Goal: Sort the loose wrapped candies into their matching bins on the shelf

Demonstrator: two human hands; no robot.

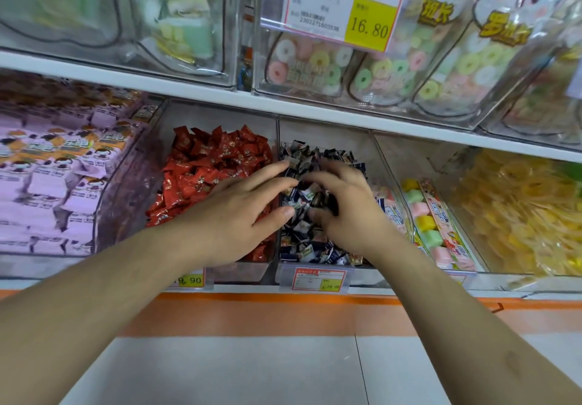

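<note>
While both arms reach into the shelf, the left hand (242,212) lies flat with straight fingers over the red candies (208,168). The right hand (343,209) curls round some dark blue candies (302,197) in the middle bin (321,130).

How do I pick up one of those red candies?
Pinch a red candy by a crimped wrapper end sticking up from the heap, reaching down from above through the bin's open top. Clear walls block the sides, and the loose pieces lie jumbled.
</note>
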